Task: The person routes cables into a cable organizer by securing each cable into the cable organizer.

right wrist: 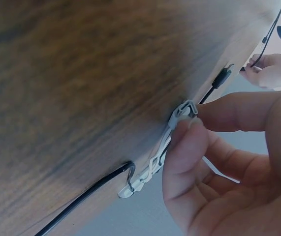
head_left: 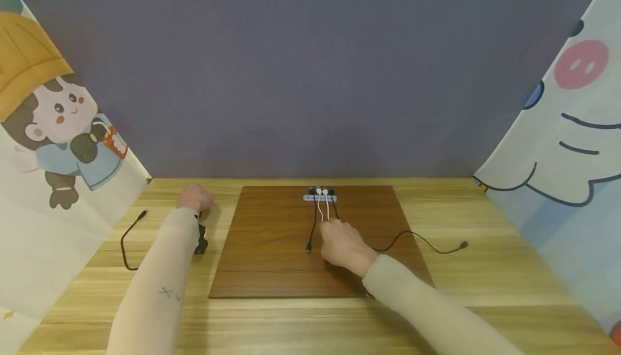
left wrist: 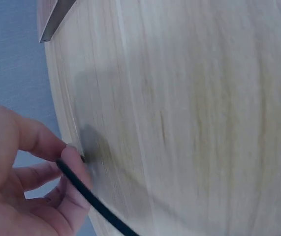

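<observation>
At the left of the table, my left hand [head_left: 195,199] pinches a black cable [left wrist: 97,202] between thumb and fingertips near one end. A stretch of black cable [head_left: 123,247] with a plug lies left of that forearm. Over the brown board, my right hand [head_left: 345,246] pinches the connector [right wrist: 183,109] of a white cable [head_left: 328,210] between thumb and forefinger. Two white cables run from the pale cable holder [head_left: 306,197] at the board's far edge toward this hand. Its other fingers are curled loosely underneath.
The dark brown board [head_left: 271,258] lies on the light wooden table [head_left: 475,290]. One black cable with a plug [head_left: 309,248] hangs from the holder beside my right hand. Another black cable [head_left: 427,242] stretches off the board to the right. A grey panel [head_left: 310,75] stands behind the table.
</observation>
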Tool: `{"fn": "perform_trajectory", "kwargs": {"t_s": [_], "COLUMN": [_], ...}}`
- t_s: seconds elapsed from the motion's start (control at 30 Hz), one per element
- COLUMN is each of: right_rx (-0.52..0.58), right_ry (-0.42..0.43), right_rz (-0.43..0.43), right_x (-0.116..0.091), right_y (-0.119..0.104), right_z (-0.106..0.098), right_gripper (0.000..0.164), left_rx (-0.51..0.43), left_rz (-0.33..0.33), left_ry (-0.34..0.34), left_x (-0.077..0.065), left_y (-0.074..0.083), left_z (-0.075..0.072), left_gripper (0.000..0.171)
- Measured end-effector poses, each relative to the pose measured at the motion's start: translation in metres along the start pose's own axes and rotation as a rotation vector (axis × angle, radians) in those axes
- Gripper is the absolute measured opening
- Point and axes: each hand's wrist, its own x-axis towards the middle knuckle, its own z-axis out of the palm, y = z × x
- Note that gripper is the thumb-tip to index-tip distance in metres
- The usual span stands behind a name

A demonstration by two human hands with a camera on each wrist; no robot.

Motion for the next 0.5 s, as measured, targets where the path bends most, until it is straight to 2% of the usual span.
{"fn": "perform_trajectory", "kwargs": {"t_s": [0.1,0.27,0.37,0.5], "right_rx": [0.000,-0.006,0.018,0.064], "right_ry": [-0.004,-0.014,-0.025,-0.036], "right_rz": [0.005,0.007,0.015,0.031], "right_x": [-0.0001,-0.0016,-0.0022,-0.0026], "right_y": [0.0004,0.0002,0.0003,0.0011], "right_z": [0.0002,-0.0017,-0.0037,-0.0072], "right_gripper": [0.010,0.009,0.012,0.016], "left_rx": [0.008,-0.004,-0.018,-0.007], "left_rz": [0.001,-0.003,-0.005,0.021], "left_ry": [0.030,0.070,0.077,0.061], "left_x": [-0.0013,-0.0030,-0.0037,-0.0040], "left_y": [0.0011,0.0014,0.0010,0.0011], "left_z": [0.0002,0.0002,0.0005,-0.0004], "left_gripper": [0.035,0.044,0.042,0.029]}}
